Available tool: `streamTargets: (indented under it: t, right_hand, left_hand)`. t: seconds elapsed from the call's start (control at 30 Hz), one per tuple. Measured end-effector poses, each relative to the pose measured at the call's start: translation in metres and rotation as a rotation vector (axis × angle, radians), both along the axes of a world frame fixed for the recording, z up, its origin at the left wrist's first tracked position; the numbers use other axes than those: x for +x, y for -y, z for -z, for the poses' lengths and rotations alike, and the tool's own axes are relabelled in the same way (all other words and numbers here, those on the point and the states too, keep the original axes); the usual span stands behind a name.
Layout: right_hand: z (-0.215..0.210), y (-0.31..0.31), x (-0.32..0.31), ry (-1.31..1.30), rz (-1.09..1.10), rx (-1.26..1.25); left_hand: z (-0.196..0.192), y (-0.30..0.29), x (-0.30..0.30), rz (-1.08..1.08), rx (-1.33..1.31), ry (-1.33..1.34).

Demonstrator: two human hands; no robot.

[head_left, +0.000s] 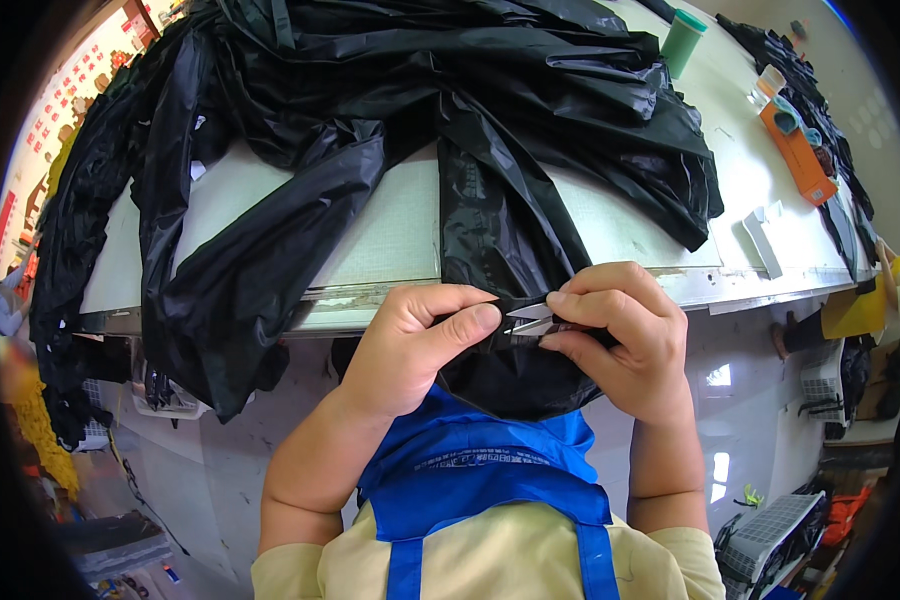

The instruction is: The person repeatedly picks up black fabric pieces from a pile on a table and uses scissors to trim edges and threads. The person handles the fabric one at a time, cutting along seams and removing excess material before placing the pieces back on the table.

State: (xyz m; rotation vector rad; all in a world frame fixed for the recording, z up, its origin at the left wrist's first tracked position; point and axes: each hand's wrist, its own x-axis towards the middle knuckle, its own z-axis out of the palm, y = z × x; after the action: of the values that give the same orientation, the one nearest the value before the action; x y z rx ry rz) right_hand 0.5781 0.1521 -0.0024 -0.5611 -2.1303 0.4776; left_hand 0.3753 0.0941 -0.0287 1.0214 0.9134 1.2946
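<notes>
Shiny black fabric [510,225], like a garment, hangs over the table's front edge toward me. My left hand [420,340] is closed, pinching the cloth's edge between thumb and forefinger. My right hand [625,335] grips a small pair of thread snips [530,314], whose two pointed metal blades are slightly apart and point left toward my left thumb. The blades lie over the gathered fabric edge; the snips' handle is hidden in my right fingers. More black cloth [350,80] is heaped across the table beyond my hands.
A white table [390,230] with a worn front edge stands before me. On its right are a green cylindrical container [682,42], an orange box [798,155] and a folded white card [762,240]. A white basket [770,535] stands lower right. Another person's arm [884,265] shows far right.
</notes>
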Motion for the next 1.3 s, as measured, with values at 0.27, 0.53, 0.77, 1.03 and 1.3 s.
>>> streamTargets:
  t: [0.27,0.53,0.77,1.03,1.3]
  right_hand:
    - [0.002,0.003,0.003,-0.021,0.004,-0.012]
    - [0.011,0.003,0.005,-0.226,0.019,-0.070]
    - [0.010,-0.004,0.026,-0.166,0.122,0.026]
    - [0.015,-0.003,0.022,-0.100,0.063,0.094]
    - [0.014,0.000,0.022,-0.070,0.071,0.171]
  left_hand:
    - [-0.002,0.003,0.002,0.038,-0.025,0.001]
    - [0.001,0.003,0.005,0.044,-0.117,0.128]
    - [-0.010,0.003,0.002,0.104,-0.229,0.382]
    - [-0.002,-0.002,0.001,-0.033,0.353,-0.364]
    - [-0.006,0.005,0.011,-0.079,0.278,-0.193]
